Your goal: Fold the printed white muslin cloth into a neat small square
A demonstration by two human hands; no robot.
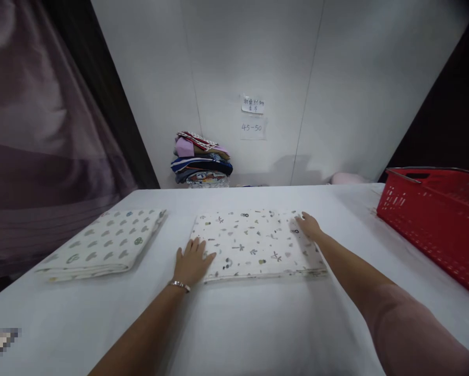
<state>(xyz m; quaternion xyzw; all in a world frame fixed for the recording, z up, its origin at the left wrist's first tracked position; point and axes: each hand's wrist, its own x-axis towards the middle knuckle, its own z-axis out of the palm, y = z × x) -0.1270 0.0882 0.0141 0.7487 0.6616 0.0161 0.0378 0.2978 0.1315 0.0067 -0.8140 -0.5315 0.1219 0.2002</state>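
Observation:
A folded white cloth (254, 243) with small grey and green prints lies flat in front of me on the white table. On its left edge rests my left hand (191, 261), fingers spread, a bracelet round the wrist. My right hand (308, 226) lies on the cloth's far right side with its fingers stretched out. Neither hand grips anything. Farther left lies a second folded cloth (109, 240), white with rows of grey-green shapes, apart from my hands.
A red plastic basket (434, 219) with a metal handle stands at the right of the table (234, 329). Beyond the far edge rises a stack of folded fabrics (202, 162) against the wall. Two paper notes (253, 128) hang there. A purplish curtain (34, 130) hangs at left.

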